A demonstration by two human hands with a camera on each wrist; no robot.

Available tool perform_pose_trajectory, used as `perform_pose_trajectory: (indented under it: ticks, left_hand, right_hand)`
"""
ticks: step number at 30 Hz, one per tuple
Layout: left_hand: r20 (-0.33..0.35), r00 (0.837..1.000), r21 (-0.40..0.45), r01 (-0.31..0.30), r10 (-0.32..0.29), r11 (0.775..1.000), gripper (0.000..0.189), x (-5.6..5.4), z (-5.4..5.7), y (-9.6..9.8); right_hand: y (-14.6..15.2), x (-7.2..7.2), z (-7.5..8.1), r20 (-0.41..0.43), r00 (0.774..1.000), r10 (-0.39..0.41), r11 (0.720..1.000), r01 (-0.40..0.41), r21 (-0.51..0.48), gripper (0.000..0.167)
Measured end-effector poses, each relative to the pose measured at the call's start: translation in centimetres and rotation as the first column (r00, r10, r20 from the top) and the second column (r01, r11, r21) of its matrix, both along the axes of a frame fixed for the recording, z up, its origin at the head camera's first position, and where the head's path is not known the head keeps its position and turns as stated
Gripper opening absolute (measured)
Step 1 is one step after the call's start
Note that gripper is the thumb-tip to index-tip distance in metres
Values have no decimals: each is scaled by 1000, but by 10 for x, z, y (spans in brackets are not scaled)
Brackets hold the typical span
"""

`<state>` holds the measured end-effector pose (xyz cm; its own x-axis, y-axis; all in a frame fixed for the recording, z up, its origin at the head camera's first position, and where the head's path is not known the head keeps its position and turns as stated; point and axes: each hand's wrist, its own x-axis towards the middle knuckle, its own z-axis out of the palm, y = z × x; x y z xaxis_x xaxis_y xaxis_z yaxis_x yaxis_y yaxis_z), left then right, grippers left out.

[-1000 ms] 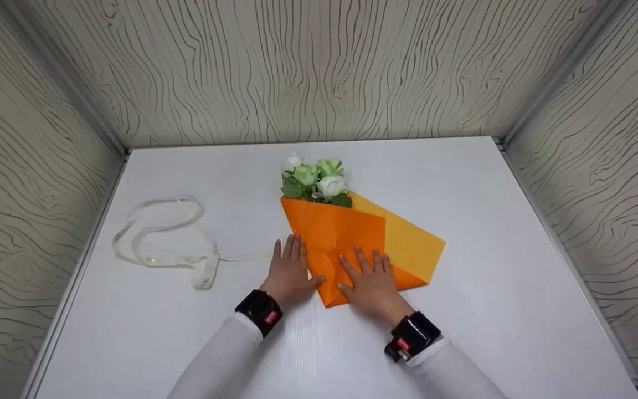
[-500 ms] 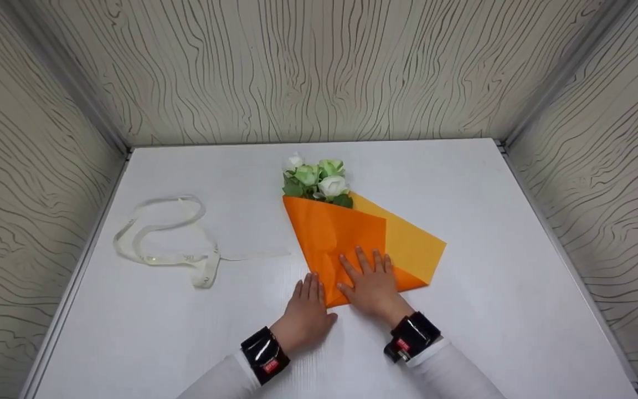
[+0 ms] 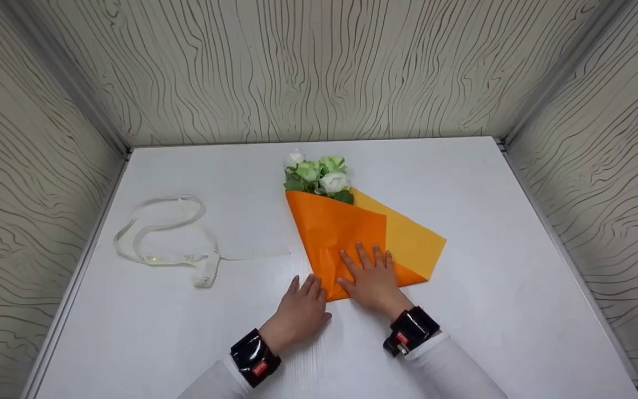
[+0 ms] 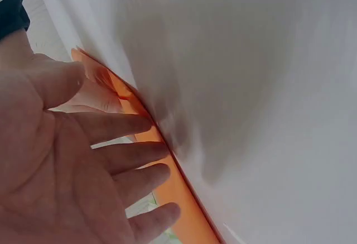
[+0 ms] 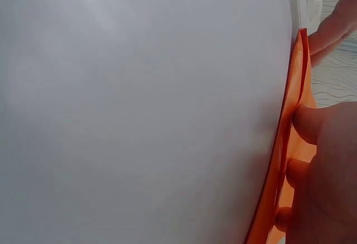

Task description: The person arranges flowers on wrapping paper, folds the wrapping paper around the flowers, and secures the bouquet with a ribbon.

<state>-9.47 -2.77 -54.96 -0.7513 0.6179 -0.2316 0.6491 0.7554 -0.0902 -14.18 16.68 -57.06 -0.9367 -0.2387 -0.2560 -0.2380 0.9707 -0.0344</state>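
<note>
A bouquet of white and pale green roses (image 3: 319,173) lies in wrapping paper (image 3: 335,221), orange on its folded-over side and yellow on the part spread out to the right. My right hand (image 3: 373,284) rests with spread fingers on the lower part of the orange fold. At the paper's lower left edge is my left hand (image 3: 301,310), its fingers extended and the fingertips right by the paper's bottom corner. In the left wrist view the straight fingers (image 4: 136,180) of that hand lie along the orange edge. The flower stems are hidden under the paper.
A cream ribbon (image 3: 164,260) with printed lettering lies looped on the left of the white table (image 3: 496,321), one thin end reaching toward the bouquet. Patterned panels (image 3: 319,72) stand behind the table and on both sides.
My left hand has slid down along the paper's left edge to its bottom corner. The bouquet has shifted slightly up and right. My right hand stays on the paper.
</note>
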Motion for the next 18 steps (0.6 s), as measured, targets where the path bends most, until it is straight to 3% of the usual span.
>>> perform_pose_trajectory:
  ticks: [4, 8, 13, 18]
  left_hand:
    - [-31, 999, 45, -18, 20, 999, 58, -11, -6, -1]
    - [-3, 999, 76, -37, 37, 996, 58, -13, -9, -3]
    - [15, 1000, 89, -17, 16, 996, 55, -11, -9, -7]
    - [-33, 999, 108, 19, -16, 994, 50, -15, -8, -7]
  right_hand:
    - [-1, -12, -1, -1, 1000, -23, 1000, 23, 6, 68]
    - [-1, -19, -1, -1, 999, -36, 999, 36, 6, 67]
    - [-1, -22, 0, 5, 999, -39, 999, 40, -3, 68]
    - [2, -22, -1, 5, 999, -32, 999, 33, -28, 69]
